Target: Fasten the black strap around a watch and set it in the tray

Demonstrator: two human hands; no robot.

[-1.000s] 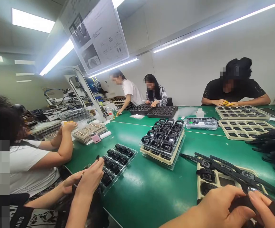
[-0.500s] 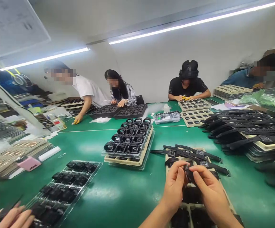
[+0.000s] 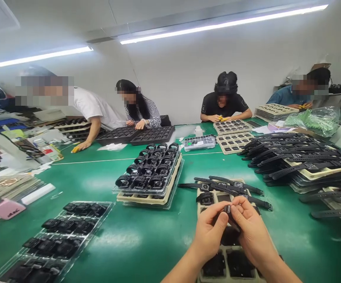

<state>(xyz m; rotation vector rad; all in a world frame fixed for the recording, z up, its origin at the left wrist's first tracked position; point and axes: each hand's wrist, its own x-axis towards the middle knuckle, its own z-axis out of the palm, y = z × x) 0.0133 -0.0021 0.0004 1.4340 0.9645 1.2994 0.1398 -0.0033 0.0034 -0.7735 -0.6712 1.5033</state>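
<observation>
Both hands meet over the near end of a beige tray [image 3: 201, 193]. The left hand [image 3: 210, 234] and right hand [image 3: 251, 232] pinch a small black watch piece [image 3: 228, 209] between curled fingertips. Strapped watches [image 3: 223, 185] lie across the tray's far end. Left of it stands a stacked tray of looped watches [image 3: 149, 173] on the green table [image 3: 158, 239].
</observation>
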